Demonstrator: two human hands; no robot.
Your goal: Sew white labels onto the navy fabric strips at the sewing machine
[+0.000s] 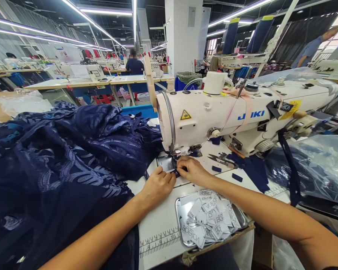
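My left hand (159, 185) rests on the white table with its fingers curled, pinching a small navy fabric piece (177, 173) by the needle plate (166, 163) of the white Juki sewing machine (242, 116). My right hand (192, 169) is closed on the same piece from the right, just under the presser foot. A large heap of navy embroidered fabric (65, 157) lies to the left of my left arm.
A metal tray (183, 204) of white printed labels sits at the table's front edge. Thread snips (221, 160) and small navy scraps lie right of the needle. A clear plastic bag (317, 165) lies far right. Other workstations and people stand behind.
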